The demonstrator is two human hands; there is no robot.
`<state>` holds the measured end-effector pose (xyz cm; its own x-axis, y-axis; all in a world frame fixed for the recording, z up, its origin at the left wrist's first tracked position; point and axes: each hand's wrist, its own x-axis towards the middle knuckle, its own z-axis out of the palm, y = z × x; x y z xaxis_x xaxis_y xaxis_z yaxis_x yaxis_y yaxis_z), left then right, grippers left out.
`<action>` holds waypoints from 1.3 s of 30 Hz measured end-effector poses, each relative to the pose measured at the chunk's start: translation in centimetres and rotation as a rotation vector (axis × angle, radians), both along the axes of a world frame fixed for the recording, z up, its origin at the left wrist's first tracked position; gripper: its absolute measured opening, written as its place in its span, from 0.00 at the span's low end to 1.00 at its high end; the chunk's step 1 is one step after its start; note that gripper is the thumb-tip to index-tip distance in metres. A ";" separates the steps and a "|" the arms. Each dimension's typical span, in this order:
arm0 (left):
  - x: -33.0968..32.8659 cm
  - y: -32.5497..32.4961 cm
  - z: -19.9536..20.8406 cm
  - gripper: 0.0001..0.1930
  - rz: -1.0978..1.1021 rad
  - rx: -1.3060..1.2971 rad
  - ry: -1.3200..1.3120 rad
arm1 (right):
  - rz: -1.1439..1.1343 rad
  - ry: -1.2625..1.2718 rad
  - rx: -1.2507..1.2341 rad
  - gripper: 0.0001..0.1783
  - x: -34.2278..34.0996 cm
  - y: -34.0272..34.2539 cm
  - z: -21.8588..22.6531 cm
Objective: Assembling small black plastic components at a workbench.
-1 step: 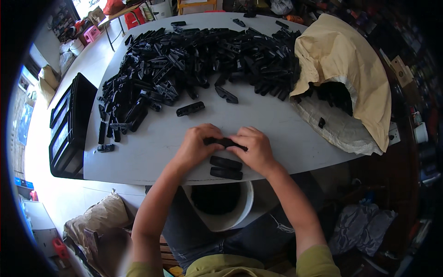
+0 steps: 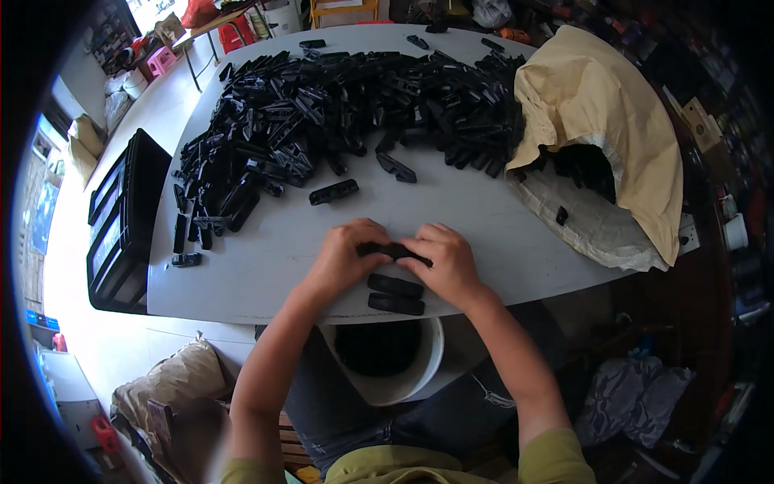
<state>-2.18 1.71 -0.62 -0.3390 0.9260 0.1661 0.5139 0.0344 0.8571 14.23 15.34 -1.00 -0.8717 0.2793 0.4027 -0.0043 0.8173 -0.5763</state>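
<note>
Between my two hands is a black elongated plastic part point(image 2: 394, 251), gripped at its two ends above the near part of the table. My left hand point(image 2: 348, 254) closes on its left end, and my right hand point(image 2: 442, 256) closes on its right end; the fingers cover much of it. Just below, two black rounded plastic pieces point(image 2: 395, 285) lie one in front of the other near the table edge. Farther off, a single black part point(image 2: 333, 191) rests alone, with another angled one point(image 2: 396, 167) to its right.
A large heap of black plastic parts point(image 2: 322, 105) spreads across the far side of the grey table point(image 2: 266, 282). On the right lies an open tan sack point(image 2: 597, 97) with black contents. A black crate point(image 2: 121, 226) stands left, and a white bucket point(image 2: 436, 355) sits below the table edge.
My hands hold the same black part in nearly the same place. The whole view has shifted very slightly; nothing else has visibly moved.
</note>
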 end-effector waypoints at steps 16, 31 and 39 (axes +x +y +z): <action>-3.5 0.7 1.3 0.17 0.327 -0.107 0.593 | -0.868 -0.283 0.241 0.18 9.0 11.1 -1.5; 0.3 0.0 0.3 0.14 0.084 0.063 0.094 | 0.003 0.242 -0.723 0.15 -1.0 0.3 -0.8; -0.6 -0.2 0.8 0.12 0.069 -0.082 -0.117 | -0.085 0.087 -0.226 0.14 -0.3 0.6 0.2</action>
<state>-2.74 1.47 0.14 -0.4146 0.9088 0.0471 0.4050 0.1379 0.9039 13.93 15.97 -0.76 -0.8060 0.4415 0.3943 0.0012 0.6673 -0.7448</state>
